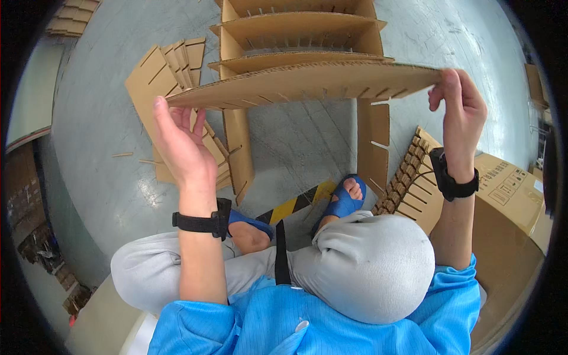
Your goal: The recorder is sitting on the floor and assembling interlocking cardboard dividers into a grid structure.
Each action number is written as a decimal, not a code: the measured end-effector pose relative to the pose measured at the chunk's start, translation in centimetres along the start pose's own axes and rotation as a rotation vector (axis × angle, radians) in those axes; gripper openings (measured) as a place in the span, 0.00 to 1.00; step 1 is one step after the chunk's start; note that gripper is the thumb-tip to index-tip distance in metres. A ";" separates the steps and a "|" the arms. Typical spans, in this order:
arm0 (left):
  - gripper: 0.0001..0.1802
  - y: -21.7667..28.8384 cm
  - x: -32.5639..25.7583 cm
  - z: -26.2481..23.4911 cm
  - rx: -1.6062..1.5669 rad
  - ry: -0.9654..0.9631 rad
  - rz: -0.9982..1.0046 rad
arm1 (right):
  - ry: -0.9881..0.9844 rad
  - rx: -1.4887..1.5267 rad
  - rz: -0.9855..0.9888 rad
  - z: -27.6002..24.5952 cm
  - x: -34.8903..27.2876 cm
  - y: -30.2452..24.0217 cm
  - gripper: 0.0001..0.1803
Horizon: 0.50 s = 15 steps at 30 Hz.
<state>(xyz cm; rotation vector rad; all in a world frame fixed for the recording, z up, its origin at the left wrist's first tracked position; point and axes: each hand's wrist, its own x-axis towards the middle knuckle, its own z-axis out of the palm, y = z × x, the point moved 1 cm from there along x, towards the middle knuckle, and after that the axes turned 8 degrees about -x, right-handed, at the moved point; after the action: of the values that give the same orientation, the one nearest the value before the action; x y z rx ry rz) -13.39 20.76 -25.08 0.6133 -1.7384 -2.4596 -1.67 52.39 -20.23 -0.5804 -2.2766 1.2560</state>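
Between my two hands stretches a long slotted cardboard divider strip (pixel 307 81), its slots along the lower edge. My left hand (pixel 183 139) grips its left end, thumb on the near side and fingers behind or below. At the right end, my right hand (pixel 460 103) pinches the corner between thumb and fingers. Just beyond it stands a partly assembled cardboard partition frame (pixel 302 29), with several cross strips set across two long side strips. The near ends of those side strips (pixel 373 139) reach toward my feet, and the held strip lies above them, covering part of the frame.
Loose slotted cardboard strips (pixel 151 77) lie fanned on the floor at the left. A stack of slotted strips (pixel 414 183) leans beside a closed cardboard box (pixel 512 189) at the right. Yellow-black floor tape (pixel 285 210) runs between my blue sandals (pixel 346 204).
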 end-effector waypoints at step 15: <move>0.09 -1.5 1.1 -0.3 0.250 -0.207 0.034 | -0.206 -0.108 0.329 1.2 -2.2 6.6 0.28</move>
<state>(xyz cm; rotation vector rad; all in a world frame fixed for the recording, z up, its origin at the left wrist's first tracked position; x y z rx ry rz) -14.05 20.76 -26.82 0.3500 -2.1352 -2.3759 0.30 53.63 -26.94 -0.9347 -2.5044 1.4054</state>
